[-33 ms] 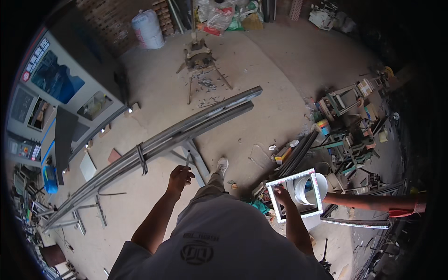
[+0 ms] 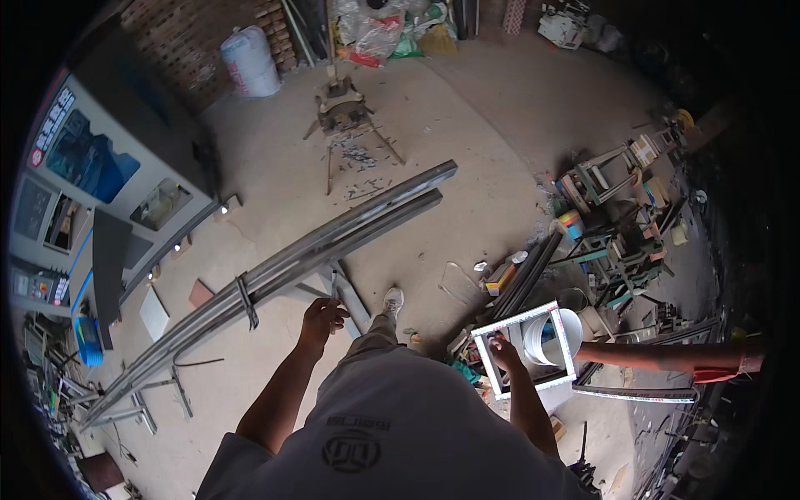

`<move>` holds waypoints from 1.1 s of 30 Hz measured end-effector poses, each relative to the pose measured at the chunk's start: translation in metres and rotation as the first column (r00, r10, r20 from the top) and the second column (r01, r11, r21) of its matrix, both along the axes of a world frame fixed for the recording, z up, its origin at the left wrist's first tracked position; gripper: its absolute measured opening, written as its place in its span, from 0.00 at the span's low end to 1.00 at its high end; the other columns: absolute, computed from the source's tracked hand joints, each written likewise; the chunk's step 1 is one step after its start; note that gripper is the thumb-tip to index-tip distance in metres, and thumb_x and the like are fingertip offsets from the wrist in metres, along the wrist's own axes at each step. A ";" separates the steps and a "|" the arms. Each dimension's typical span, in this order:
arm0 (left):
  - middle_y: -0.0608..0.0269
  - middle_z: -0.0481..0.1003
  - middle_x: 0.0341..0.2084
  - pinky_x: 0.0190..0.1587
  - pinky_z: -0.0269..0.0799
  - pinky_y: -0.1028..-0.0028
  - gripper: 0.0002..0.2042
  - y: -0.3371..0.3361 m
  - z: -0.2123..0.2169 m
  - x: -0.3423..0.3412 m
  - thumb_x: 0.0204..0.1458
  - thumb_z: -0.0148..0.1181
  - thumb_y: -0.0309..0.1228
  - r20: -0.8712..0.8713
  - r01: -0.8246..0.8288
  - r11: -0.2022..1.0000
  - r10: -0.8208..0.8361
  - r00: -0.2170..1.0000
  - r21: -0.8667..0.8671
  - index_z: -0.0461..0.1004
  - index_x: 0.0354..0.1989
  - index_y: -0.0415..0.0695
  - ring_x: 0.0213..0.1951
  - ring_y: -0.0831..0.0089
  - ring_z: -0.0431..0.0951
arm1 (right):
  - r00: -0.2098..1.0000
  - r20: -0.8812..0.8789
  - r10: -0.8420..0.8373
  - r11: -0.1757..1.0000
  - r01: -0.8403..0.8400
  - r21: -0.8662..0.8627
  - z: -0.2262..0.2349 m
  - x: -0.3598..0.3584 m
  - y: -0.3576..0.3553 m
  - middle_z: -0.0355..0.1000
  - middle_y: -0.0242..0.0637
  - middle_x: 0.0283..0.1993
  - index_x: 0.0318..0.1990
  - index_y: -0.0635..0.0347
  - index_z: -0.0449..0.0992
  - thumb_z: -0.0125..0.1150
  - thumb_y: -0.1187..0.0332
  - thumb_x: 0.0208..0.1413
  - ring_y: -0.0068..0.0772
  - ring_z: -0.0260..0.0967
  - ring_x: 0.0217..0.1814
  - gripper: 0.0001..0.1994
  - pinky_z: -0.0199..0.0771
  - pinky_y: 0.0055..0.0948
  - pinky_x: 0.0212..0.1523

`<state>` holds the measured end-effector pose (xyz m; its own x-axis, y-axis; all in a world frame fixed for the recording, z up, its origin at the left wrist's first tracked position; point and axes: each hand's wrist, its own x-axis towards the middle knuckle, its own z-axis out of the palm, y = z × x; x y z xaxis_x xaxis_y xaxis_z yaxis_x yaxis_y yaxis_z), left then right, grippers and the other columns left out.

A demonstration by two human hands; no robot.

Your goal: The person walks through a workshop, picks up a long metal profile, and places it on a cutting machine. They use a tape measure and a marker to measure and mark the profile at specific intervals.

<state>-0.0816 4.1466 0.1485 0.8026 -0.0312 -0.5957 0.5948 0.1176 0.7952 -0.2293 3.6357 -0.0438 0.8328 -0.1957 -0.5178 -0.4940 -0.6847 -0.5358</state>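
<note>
My left hand [image 2: 323,323] is raised in front of my body, its fingers closed round a thin grey pen-like stick [image 2: 335,286] that points upward. My right hand [image 2: 505,353] shows within the outline of a white rectangular frame [image 2: 517,316], close to its upper left corner. Its fingers look curled; whether they grip the frame or something small cannot be seen. My right forearm crosses over the frame's lower bar. Behind the frame's right side shows a white bucket [image 2: 567,333]. Another person's arm [image 2: 642,356] reaches to that side from the right, its hand hidden.
Long metal profiles [image 2: 283,258] lie slanting across supports ahead and left. A large grey machine [image 2: 167,142] stands at the left. Dark bars [image 2: 533,271] and cluttered metal stands [image 2: 608,192] line the right. A small stand [image 2: 342,108] is farther ahead, by a white sack [image 2: 250,62].
The view has shifted slightly, so the machine and long profiles sit a little lower and farther left. Both my hands keep nearly the same place, and the frame has barely moved.
</note>
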 end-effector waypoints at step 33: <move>0.63 0.79 0.38 0.51 0.66 0.70 0.11 -0.396 -0.113 0.608 0.53 0.67 0.33 0.017 -0.032 0.940 0.027 0.999 0.339 0.81 0.41 0.40 0.44 0.74 0.74 | 0.790 0.106 -0.603 0.797 0.601 0.057 -0.010 0.442 -0.442 0.78 0.45 0.49 0.53 0.52 0.76 0.54 0.55 0.60 0.47 0.76 0.52 0.18 0.75 0.40 0.52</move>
<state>0.5263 3.7507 0.0352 0.8074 0.1948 -0.5569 0.5851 -0.1427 0.7983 0.2125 3.1939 -0.0541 0.6020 -0.6682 -0.4371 -0.7385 -0.2579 -0.6229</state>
